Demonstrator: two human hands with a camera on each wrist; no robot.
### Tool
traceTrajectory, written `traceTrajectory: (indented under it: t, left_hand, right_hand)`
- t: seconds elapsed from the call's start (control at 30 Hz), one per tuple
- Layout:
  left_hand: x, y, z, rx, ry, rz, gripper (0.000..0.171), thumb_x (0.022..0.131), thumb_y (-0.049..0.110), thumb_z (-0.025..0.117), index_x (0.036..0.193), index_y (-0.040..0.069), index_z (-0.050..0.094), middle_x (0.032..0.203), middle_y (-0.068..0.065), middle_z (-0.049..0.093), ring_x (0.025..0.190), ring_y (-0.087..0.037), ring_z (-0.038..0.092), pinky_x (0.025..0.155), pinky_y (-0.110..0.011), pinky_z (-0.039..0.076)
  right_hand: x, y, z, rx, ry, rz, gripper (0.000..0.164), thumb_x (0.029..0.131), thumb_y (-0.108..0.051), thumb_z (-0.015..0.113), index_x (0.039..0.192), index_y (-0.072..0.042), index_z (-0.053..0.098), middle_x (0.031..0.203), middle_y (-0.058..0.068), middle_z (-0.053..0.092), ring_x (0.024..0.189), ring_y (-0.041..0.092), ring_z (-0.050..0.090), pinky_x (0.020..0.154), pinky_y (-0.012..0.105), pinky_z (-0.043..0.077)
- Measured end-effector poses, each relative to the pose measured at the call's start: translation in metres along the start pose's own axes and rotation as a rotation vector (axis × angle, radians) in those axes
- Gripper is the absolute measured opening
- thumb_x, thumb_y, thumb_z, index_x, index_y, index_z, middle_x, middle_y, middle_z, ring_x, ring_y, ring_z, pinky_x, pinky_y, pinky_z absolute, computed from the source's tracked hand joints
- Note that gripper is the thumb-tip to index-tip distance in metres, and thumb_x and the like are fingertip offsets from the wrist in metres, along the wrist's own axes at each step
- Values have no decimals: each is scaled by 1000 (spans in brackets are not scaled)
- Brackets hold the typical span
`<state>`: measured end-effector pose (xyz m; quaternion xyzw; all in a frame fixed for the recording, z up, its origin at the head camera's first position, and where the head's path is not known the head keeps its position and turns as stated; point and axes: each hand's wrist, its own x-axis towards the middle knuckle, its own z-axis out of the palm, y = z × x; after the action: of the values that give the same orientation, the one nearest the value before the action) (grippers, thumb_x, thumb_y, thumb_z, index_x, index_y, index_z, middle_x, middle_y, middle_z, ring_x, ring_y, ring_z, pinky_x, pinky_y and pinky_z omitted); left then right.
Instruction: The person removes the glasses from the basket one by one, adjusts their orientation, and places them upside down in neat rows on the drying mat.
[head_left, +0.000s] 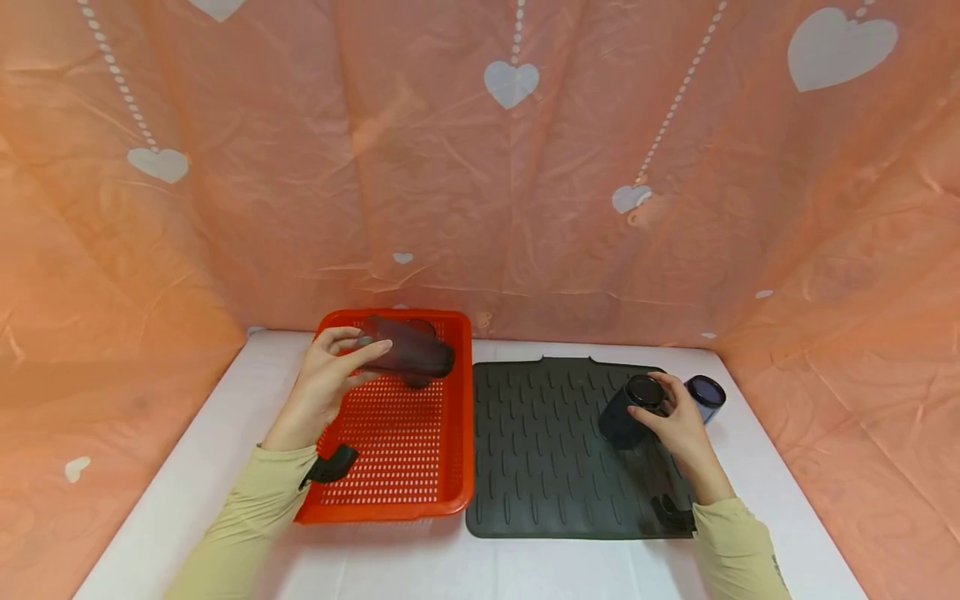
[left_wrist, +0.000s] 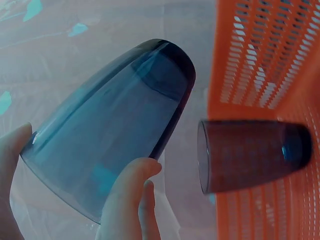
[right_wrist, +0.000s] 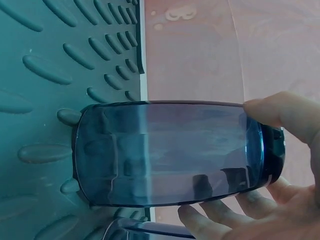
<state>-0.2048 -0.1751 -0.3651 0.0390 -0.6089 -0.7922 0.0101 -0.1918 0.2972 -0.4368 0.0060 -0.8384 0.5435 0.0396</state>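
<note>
My left hand [head_left: 318,387] grips a dark tinted drinking glass [head_left: 416,352] by its rim end, tilted over the red plastic basket [head_left: 461,467]. In the left wrist view, thumb and fingers span this glass [left_wrist: 117,115] near its wide mouth. A second tinted glass [left_wrist: 245,157] is inside the basket, partly hidden in the head view. With my right hand [head_left: 681,425] I hold another dark glass [head_left: 621,421] near its base; it is upside down, mouth end at the ridged mat [head_left: 555,467]. Beside that hand, another inverted glass [head_left: 707,393] is at the mat's right side.
The basket stands on a white-covered table [head_left: 360,558], left of the dark mat. An orange curtain [head_left: 465,183] with pale hearts encloses the back and both sides. Black wrist straps [head_left: 330,465] sit on both sleeves.
</note>
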Motion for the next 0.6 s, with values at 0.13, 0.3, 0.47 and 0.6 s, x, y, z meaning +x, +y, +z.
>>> traceTrajectory:
  t: [0.13, 0.3, 0.47, 0.6]
  left_hand:
    - [0, -2, 8, -20, -25, 1, 43, 84, 10, 74, 113, 7, 42, 103, -9, 44, 80, -14, 62, 79, -40, 55]
    - [0, -4, 17, -55, -49, -6, 42, 85, 9, 73, 113, 6, 41, 105, -10, 44, 81, -15, 60, 83, -44, 53]
    - [0, -8, 24, -88, -59, -14, 42, 86, 10, 72, 114, 4, 41, 104, -10, 47, 82, -17, 60, 80, -43, 55]
    - [-1, -13, 30, -102, -70, -23, 42, 87, 10, 71, 116, 4, 40, 103, -10, 50, 85, -18, 60, 77, -40, 56]
  right_hand:
    - [0, -1, 0, -12, 3, -3, 74, 87, -5, 70, 146, 1, 25, 143, 26, 35, 131, 42, 34, 80, 13, 41]
    - [0, -1, 0, -14, 4, -1, 73, 87, -5, 69, 145, 2, 25, 144, 25, 35, 132, 41, 34, 81, 13, 40]
    - [1, -1, 0, 3, 13, -4, 70, 88, -3, 68, 144, 2, 27, 143, 25, 36, 132, 40, 34, 80, 9, 39]
    - [2, 0, 0, 0, 12, -9, 69, 88, -2, 67, 144, 2, 27, 141, 26, 36, 129, 41, 37, 79, 9, 40]
